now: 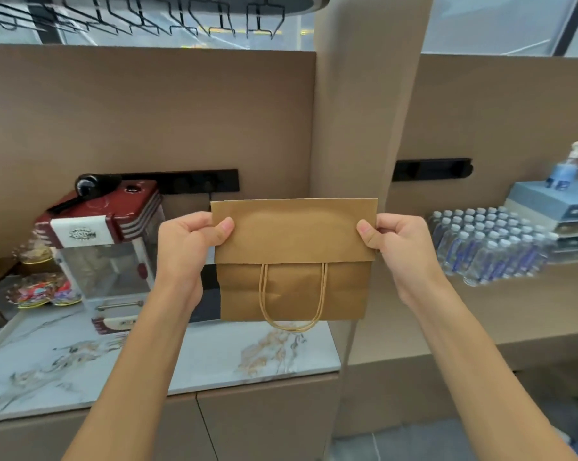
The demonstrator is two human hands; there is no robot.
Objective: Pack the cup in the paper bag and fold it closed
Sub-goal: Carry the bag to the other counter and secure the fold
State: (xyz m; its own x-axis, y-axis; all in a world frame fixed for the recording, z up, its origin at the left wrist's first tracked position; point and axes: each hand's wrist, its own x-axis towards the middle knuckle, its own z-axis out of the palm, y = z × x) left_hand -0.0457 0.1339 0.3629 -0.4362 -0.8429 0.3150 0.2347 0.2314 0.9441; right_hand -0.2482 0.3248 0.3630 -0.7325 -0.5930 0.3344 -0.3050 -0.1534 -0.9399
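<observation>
A brown paper bag point(294, 287) stands upright on the marble counter point(197, 357). Its top part is folded over toward me as a flap, and the twisted paper handles point(293, 301) hang down below the flap's edge. My left hand point(187, 241) pinches the flap's left edge, thumb on the front. At the flap's right edge my right hand point(397, 241) grips the same way. No cup shows; the inside of the bag is hidden.
A red popcorn machine point(111, 247) stands on the counter left of the bag, with snack jars point(41, 281) further left. A brown wall with a black socket strip point(194, 181) rises behind. Right of a pillar, a lower shelf carries several water bottles point(490, 244), stacked boxes and a spray bottle point(567, 168).
</observation>
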